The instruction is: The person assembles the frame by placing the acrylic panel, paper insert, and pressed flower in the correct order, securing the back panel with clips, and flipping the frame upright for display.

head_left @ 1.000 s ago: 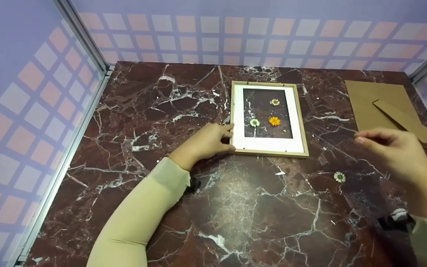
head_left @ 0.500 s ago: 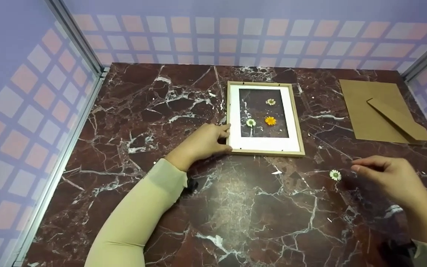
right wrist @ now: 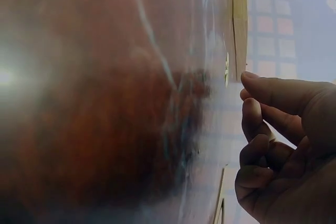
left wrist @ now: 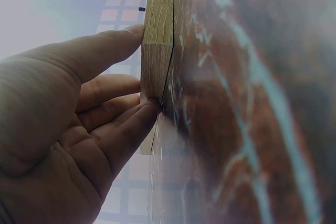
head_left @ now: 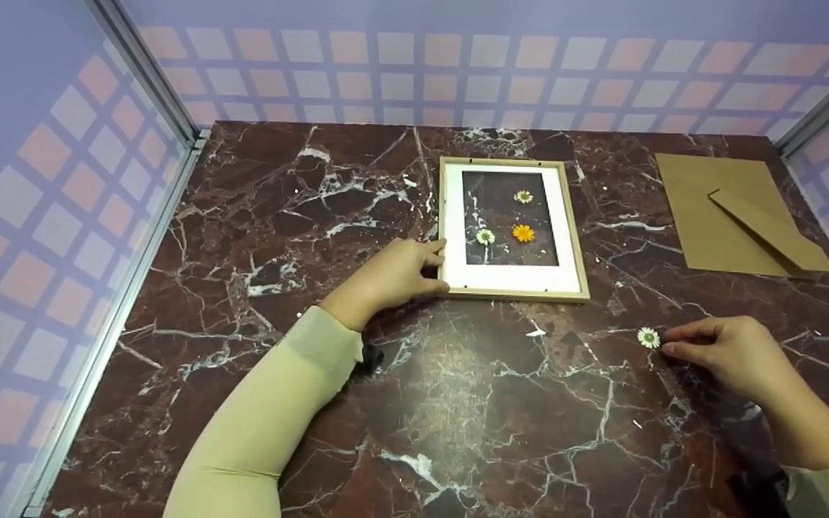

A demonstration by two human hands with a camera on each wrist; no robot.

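My left hand point(head_left: 400, 272) touches the left side of a light wooden picture frame point(head_left: 581, 265) near its front corner. In the left wrist view, the thumb and fingertips meet the edge of the frame point(left wrist: 159, 11) on either side of that corner. Inside the white mat point(head_left: 519, 279) lie a white flower point(head_left: 485, 237), an orange flower point(head_left: 523, 233) and another pale flower point(head_left: 524, 196). My right hand point(head_left: 735, 352) has thumb and forefinger slightly apart, tips right at the edge of a white daisy-like flower point(head_left: 648, 337) on the table. In the right wrist view, the other fingers are bent.
A brown backing board point(head_left: 695, 230) with a stand leg point(head_left: 771, 230) lies at the right rear. The dark red marble-patterned table point(head_left: 299, 446) ends at pale walls with metal corner posts point(head_left: 152, 68).
My right hand has come down and left from near the backing board to the loose flower. The left hand stays on the picture frame. The head view has shifted slightly.
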